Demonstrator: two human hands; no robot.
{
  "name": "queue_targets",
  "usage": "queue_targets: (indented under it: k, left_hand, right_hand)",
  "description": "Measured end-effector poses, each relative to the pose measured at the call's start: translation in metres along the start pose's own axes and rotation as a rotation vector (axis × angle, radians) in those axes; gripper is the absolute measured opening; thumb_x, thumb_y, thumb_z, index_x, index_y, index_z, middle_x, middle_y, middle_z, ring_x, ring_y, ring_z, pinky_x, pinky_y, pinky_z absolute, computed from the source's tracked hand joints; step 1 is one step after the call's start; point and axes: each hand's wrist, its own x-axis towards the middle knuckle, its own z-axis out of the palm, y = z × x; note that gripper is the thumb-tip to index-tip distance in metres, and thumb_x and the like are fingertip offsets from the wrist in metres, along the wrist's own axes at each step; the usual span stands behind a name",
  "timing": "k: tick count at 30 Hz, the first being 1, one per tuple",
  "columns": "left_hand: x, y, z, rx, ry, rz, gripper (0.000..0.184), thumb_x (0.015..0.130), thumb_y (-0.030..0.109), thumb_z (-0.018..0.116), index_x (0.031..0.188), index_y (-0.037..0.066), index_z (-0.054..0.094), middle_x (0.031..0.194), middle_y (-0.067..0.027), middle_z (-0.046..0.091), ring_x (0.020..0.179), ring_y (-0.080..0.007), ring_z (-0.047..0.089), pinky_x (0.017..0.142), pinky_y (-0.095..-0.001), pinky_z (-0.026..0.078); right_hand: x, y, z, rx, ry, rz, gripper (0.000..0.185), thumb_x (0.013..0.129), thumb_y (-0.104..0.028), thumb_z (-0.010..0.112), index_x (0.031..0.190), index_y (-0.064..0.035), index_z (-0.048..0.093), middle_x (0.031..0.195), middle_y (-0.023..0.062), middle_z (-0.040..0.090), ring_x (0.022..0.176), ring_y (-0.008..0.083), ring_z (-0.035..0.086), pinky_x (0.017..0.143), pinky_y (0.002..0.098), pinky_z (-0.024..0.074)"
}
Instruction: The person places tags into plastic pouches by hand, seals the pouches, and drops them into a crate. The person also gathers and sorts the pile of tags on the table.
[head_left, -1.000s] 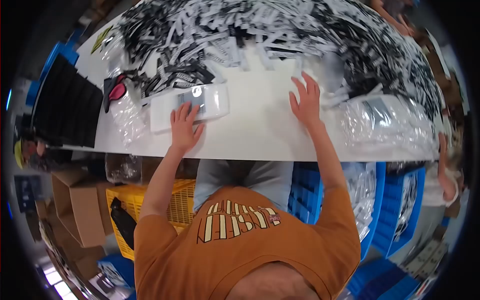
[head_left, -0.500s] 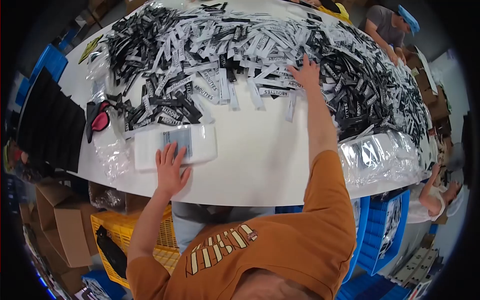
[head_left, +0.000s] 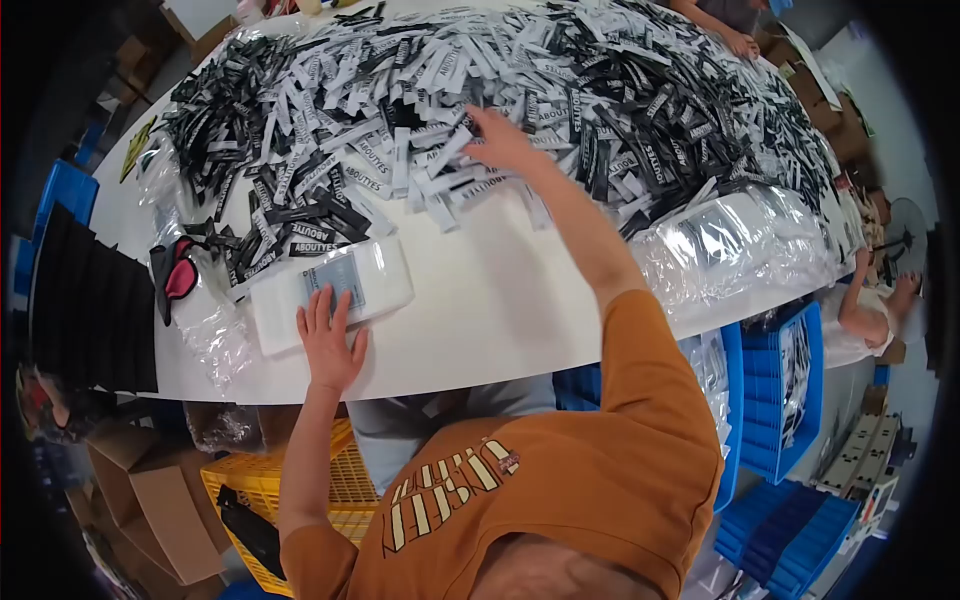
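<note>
One heap of black and white printed packets (head_left: 375,165), lower layers hidden, far edge cut off by the frame, much of the small lettering illegible. One white pack (head_left: 385,280), lying on the surface (head_left: 440,345) at the heap's near edge, its label partly covered by my fingertips. My left hand (head_left: 332,350): palm down, fingers slightly spread, resting on the pack, elbow bent. My right hand (head_left: 503,147): arm stretched forward and angled leftward over the heap, thumb apart from the fingers, fingertips indistinct among the packets.
</note>
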Motion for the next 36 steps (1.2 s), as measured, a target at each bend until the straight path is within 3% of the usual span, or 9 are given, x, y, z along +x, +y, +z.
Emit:
queue_targets:
  k: [5, 7, 10, 11, 16, 24, 29, 32, 36]
  left_hand:
    - [-0.001, -0.001, -0.002, -0.022, 0.016, -0.024, 0.061, 0.076, 0.026, 0.064, 0.132, 0.011, 0.045, 0.14, -0.0171, 0.036, 0.13, -0.0373, 0.031, 0.107, -0.0568, 0.017]
    - [-0.002, 0.0, -0.003, -0.02, 0.021, -0.03, 0.061, 0.076, 0.027, 0.065, 0.132, 0.012, 0.046, 0.139, -0.0171, 0.037, 0.13, -0.0373, 0.031, 0.106, -0.0571, 0.018]
    - [-0.002, -0.001, -0.003, -0.031, 0.032, -0.034, 0.061, 0.076, 0.028, 0.065, 0.132, 0.013, 0.046, 0.139, -0.017, 0.037, 0.129, -0.0373, 0.032, 0.106, -0.0575, 0.019]
    - [-0.003, -0.001, -0.003, -0.037, 0.033, -0.035, 0.061, 0.076, 0.028, 0.065, 0.132, 0.013, 0.046, 0.139, -0.017, 0.037, 0.129, -0.0374, 0.032, 0.106, -0.0576, 0.019]
    - [-0.002, -0.001, -0.007, -0.046, 0.045, -0.034, 0.06, 0.075, 0.028, 0.067, 0.13, 0.013, 0.047, 0.136, -0.0168, 0.04, 0.126, -0.0371, 0.035, 0.105, -0.0566, 0.021]
    - [0.07, -0.092, -0.017, -0.037, 0.335, -0.099, 0.056, 0.073, 0.033, 0.071, 0.123, 0.013, 0.054, 0.126, -0.0158, 0.047, 0.121, -0.0348, 0.04, 0.098, -0.0499, 0.031]
    - [0.151, -0.146, 0.007, 0.045, -0.02, -0.956, 0.08, 0.084, 0.06, 0.05, 0.141, 0.007, 0.034, 0.148, -0.0222, 0.023, 0.137, -0.0417, 0.018, 0.104, -0.0644, 0.015]
    - [0.177, -0.111, 0.017, -0.121, -0.33, -0.518, 0.089, 0.083, 0.066, 0.044, 0.147, 0.01, 0.02, 0.152, -0.0164, 0.017, 0.139, -0.0436, 0.012, 0.104, -0.067, 0.014]
    - [0.243, -0.143, -0.032, -0.324, -0.361, -0.428, 0.064, 0.079, 0.057, 0.059, 0.122, 0.009, 0.058, 0.12, -0.0164, 0.059, 0.112, -0.0341, 0.055, 0.096, -0.0392, 0.042]
  right_hand:
    - [-0.038, 0.032, -0.073, -0.084, 0.459, -0.051, 0.041, 0.079, -0.025, 0.068, 0.112, -0.0033, 0.061, 0.111, 0.0173, 0.061, 0.101, 0.0337, 0.058, 0.089, 0.0391, 0.0451]
    - [-0.053, 0.052, -0.088, -0.216, 0.572, 0.111, 0.041, 0.08, -0.034, 0.065, 0.107, -0.0042, 0.064, 0.108, 0.0174, 0.063, 0.1, 0.0341, 0.059, 0.089, 0.0411, 0.0446]
    - [-0.073, 0.07, -0.064, -0.431, 0.496, 0.436, 0.056, 0.083, -0.049, 0.056, 0.122, -0.0093, 0.058, 0.127, 0.0162, 0.054, 0.118, 0.037, 0.047, 0.097, 0.0485, 0.0373]
    - [-0.084, 0.065, -0.038, -0.691, 0.521, 0.334, 0.055, 0.083, -0.051, 0.055, 0.123, -0.0127, 0.058, 0.128, 0.0165, 0.052, 0.118, 0.0385, 0.046, 0.099, 0.0499, 0.0343]
    - [-0.07, -0.012, 0.019, -0.422, 0.216, 0.22, 0.055, 0.083, -0.048, 0.055, 0.126, -0.0129, 0.055, 0.132, 0.0173, 0.048, 0.117, 0.0392, 0.045, 0.1, 0.0494, 0.0318]
    - [-0.057, -0.026, 0.023, -0.306, 0.213, 0.021, 0.05, 0.083, -0.04, 0.059, 0.122, -0.0088, 0.057, 0.129, 0.0199, 0.05, 0.114, 0.0391, 0.047, 0.097, 0.0469, 0.036]
    - [-0.057, -0.03, 0.02, -0.316, 0.211, 0.012, 0.047, 0.083, -0.036, 0.06, 0.12, -0.0064, 0.057, 0.128, 0.0204, 0.051, 0.113, 0.039, 0.048, 0.096, 0.0459, 0.0369]
    - [-0.056, -0.032, 0.019, -0.318, 0.221, -0.003, 0.044, 0.082, -0.03, 0.061, 0.117, -0.0042, 0.058, 0.127, 0.0213, 0.051, 0.112, 0.0391, 0.049, 0.095, 0.046, 0.0375]
    - [-0.055, -0.034, 0.019, -0.312, 0.216, -0.028, 0.041, 0.081, -0.022, 0.063, 0.115, -0.0009, 0.058, 0.126, 0.0219, 0.051, 0.11, 0.0407, 0.048, 0.094, 0.0463, 0.0378]
